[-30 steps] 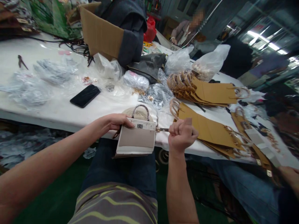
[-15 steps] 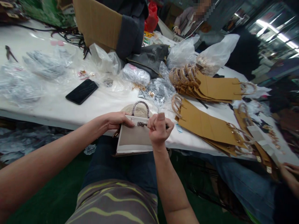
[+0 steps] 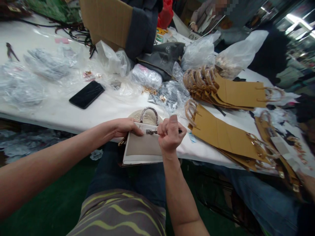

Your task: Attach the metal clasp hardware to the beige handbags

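A small beige and white handbag (image 3: 142, 146) with a wrapped, arched handle (image 3: 150, 109) rests at the table's front edge, above my lap. My left hand (image 3: 128, 127) grips its upper left corner, thumb on the front face. My right hand (image 3: 171, 131) is closed in a fist at the bag's upper right, holding a narrow dark strap (image 3: 151, 131) with a metal end at the bag's top middle. A dark bit sticks out on the fist's right side; what it belongs to is hidden. Behind the handle lies a round beige coil (image 3: 137, 114).
A black phone (image 3: 87, 94) lies left on the white table (image 3: 61, 114). Tan bag pieces (image 3: 221, 131) are stacked at the right, with plastic bags (image 3: 200, 54) and gold hardware (image 3: 149, 90) behind. A cardboard box (image 3: 105, 23) stands at the back. Other people are at the far side and right edge.
The view has shifted slightly, so the stacks at the right appear further right. My right hand has moved a little rightward, and more of the strap shows beside it. My left hand keeps its hold.
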A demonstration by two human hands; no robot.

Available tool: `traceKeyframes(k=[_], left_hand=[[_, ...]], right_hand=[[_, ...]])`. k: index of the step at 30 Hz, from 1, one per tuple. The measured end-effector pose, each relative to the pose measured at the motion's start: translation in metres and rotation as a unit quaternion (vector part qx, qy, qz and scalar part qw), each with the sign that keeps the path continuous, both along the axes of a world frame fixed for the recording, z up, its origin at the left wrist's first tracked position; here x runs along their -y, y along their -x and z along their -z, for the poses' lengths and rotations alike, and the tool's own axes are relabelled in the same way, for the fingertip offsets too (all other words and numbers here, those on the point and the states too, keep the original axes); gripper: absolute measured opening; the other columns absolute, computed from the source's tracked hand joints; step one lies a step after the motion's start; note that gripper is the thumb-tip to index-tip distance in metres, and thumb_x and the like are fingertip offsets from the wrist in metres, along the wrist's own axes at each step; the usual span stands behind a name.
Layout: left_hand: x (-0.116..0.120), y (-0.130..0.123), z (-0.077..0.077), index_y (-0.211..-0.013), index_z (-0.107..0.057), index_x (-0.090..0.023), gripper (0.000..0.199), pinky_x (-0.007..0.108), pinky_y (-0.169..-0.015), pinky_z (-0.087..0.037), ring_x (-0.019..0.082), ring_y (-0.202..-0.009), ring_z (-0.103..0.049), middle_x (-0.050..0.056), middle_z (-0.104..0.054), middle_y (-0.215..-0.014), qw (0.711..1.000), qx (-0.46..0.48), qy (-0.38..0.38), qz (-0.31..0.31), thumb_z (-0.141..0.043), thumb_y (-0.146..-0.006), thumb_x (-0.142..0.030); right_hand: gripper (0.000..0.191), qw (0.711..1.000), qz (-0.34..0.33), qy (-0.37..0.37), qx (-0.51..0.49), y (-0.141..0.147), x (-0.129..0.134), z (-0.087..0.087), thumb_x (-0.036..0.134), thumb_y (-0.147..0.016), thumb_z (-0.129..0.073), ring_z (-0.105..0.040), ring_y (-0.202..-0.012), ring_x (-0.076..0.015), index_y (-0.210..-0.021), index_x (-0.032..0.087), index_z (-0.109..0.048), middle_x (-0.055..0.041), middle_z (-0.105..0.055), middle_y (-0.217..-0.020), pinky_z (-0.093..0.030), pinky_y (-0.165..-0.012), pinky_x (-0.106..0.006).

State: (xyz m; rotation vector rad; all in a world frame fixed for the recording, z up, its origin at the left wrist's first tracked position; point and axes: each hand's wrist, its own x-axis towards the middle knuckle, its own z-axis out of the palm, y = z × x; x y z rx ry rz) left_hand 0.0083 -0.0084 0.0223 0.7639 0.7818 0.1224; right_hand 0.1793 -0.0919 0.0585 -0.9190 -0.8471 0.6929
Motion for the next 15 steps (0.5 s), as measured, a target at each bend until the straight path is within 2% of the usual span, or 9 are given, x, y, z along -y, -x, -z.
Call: traceKeyframes(k=[4,10,15], left_hand=[[0.000,-0.001,-0.006,-0.099,-0.083,-0.016,0.044,0.045,-0.086,-0.069,0.039,-0.095,-0.081,0.015,-0.086,-0.101,1.000,-0.012,0.005,0.009,-0.099,-0.058,-0.016],[-0.005,-0.003,-0.007,-0.108,-0.084,-0.018,0.056,0.044,-0.089,-0.069,0.038,-0.096,-0.082,0.015,-0.086,-0.107,0.999,-0.023,0.016,0.030,-0.100,-0.055,-0.012],[-0.004,-0.004,-0.009,-0.103,-0.085,-0.016,0.048,0.043,-0.086,-0.068,0.039,-0.098,-0.081,0.017,-0.086,-0.110,0.999,-0.027,0.002,0.031,-0.098,-0.057,-0.013]], right_hand=[[0.074,1.000,-0.016,0.014,0.006,-0.005,0.004,0.001,0.061,-0.106,-0.073,-0.022,-0.043,-0.0070,-0.057,0.024,-0.031,0.0077,-0.025,-0.053,-0.019,-0.042,-0.026],[0.074,0.999,0.008,0.029,0.024,-0.005,-0.003,0.005,0.066,-0.103,-0.074,-0.027,-0.043,-0.0078,-0.057,0.025,-0.032,0.0076,-0.026,-0.053,-0.020,-0.044,-0.028],[0.076,0.999,-0.002,0.012,-0.037,-0.017,-0.001,-0.001,0.070,-0.103,-0.071,-0.017,-0.041,-0.0067,-0.059,0.026,-0.027,0.0092,-0.022,-0.053,-0.017,-0.039,-0.026]])
